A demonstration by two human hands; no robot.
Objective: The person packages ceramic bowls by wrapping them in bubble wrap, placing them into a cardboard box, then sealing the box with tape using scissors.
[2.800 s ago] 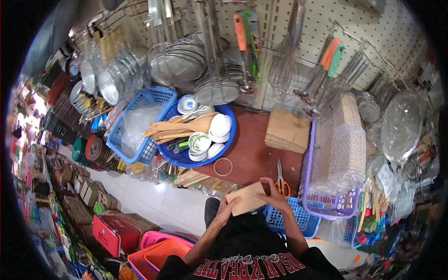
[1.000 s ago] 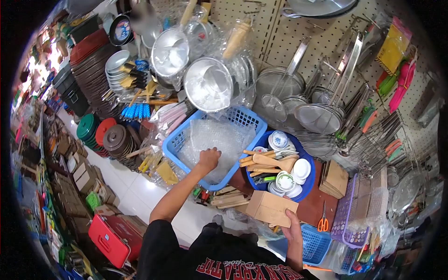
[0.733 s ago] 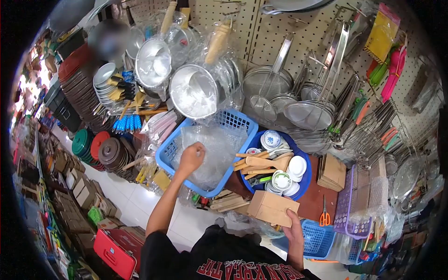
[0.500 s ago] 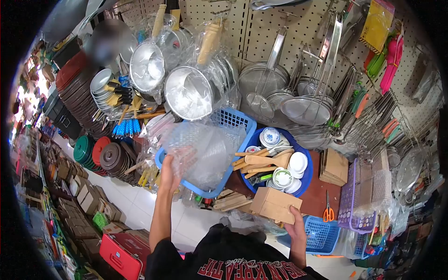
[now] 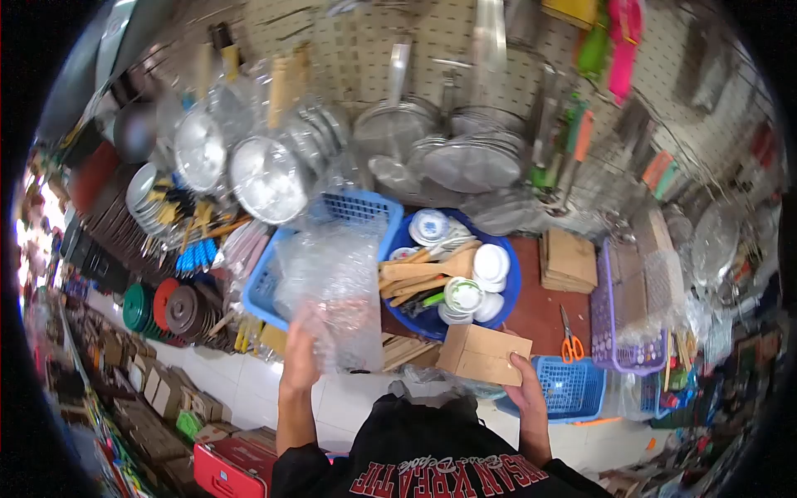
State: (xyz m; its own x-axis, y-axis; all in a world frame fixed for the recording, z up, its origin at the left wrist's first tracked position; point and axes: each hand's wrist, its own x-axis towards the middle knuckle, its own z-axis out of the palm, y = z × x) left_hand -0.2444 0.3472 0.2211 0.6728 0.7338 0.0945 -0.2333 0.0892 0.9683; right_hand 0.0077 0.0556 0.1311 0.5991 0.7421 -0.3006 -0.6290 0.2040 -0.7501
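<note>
My left hand grips a clear sheet of bubble wrap by its lower part, fingers partly hidden behind the plastic. The sheet hangs over the light blue basket and covers much of its inside. At the right, my right hand is closed on the edge of a small brown cardboard box, thumb on the near face. Just beyond the box stands a round dark blue tub with wooden spatulas and white bowls.
Orange-handled scissors and stacked flat cardboard pieces lie on the reddish-brown tabletop. A purple basket stands right, near a lower blue basket. Pans and strainers hang on the pegboard behind.
The bubble wrap has come down and nearer with my left hand, draping past the basket's near rim. My right hand still holds the box. The view has turned rightward, shifting the scene left.
</note>
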